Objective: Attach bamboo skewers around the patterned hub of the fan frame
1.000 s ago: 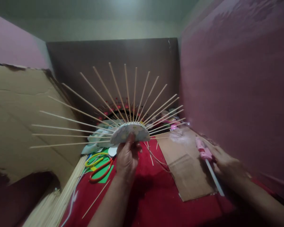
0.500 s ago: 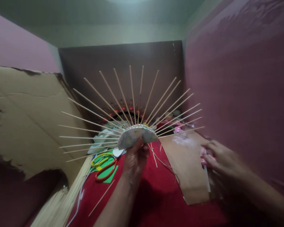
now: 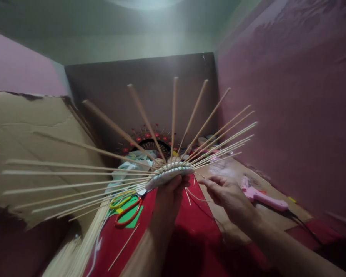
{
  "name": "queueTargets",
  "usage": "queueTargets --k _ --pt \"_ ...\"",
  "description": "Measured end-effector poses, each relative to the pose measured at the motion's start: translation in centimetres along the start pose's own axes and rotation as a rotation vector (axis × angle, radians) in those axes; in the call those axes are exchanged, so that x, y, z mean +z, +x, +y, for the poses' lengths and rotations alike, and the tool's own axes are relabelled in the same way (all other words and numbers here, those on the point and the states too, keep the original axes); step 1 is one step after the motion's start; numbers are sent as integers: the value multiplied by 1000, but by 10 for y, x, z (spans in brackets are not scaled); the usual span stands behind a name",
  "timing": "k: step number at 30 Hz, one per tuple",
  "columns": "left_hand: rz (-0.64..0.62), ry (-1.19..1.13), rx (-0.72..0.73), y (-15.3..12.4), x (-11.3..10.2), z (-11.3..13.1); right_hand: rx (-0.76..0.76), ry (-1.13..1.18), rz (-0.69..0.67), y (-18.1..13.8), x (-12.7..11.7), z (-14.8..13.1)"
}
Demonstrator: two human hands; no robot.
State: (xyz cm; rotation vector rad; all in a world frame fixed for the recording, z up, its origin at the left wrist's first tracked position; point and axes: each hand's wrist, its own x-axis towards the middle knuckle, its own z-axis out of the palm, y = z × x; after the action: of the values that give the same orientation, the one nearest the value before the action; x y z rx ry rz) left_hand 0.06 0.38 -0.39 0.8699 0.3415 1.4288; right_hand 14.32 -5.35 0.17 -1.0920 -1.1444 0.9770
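My left hand [image 3: 170, 196] is closed around the lower edge of a pale patterned half-round piece [image 3: 167, 175]. Thin wooden sticks [image 3: 173, 115] fan out from its curved edge, and the whole piece is tilted. At its right end my right hand [image 3: 232, 198] pinches a thin twine [image 3: 201, 176], which runs to the piece's corner. A loose length of the twine hangs below, over the red cloth. To the right of that hand a pink glue gun [image 3: 266, 198] lies on a brown board, its dark cord trailing right.
Scissors [image 3: 129, 213] with red and yellow handles lie on green paper [image 3: 136, 220] at the left. A bundle of sticks [image 3: 72, 250] and torn cardboard [image 3: 40, 119] are beyond them. A round flower-trimmed decoration [image 3: 148, 136] stands at the back. Red cloth [image 3: 184, 246] covers the surface.
My right hand has let go of the glue gun, moved left and taken hold of the twine. The stick fan has tilted, its left sticks coming closer to me.
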Motion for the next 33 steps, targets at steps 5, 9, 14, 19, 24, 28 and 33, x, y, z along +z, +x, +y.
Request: queueTargets --k 5,9,14,19,24,28,33 --pt "-15 80 7 -1 0 -4 -273 -271 83 0 -5 -11" --pt "-57 157 -28 -2 2 -5 -269 -279 121 0 -5 -14" --pt "-51 224 -50 -3 5 -6 -361 -373 154 0 -5 -11" --pt "-60 269 -17 -5 13 -4 -469 -534 193 -3 -3 -9" --pt "-35 316 -39 -8 9 -7 -632 -666 257 -8 -2 -10" --pt "14 271 -61 -8 1 -14 -766 -800 302 -11 -2 -5" --pt "-34 301 -25 -9 3 -17 -688 -759 320 -14 -2 -6"
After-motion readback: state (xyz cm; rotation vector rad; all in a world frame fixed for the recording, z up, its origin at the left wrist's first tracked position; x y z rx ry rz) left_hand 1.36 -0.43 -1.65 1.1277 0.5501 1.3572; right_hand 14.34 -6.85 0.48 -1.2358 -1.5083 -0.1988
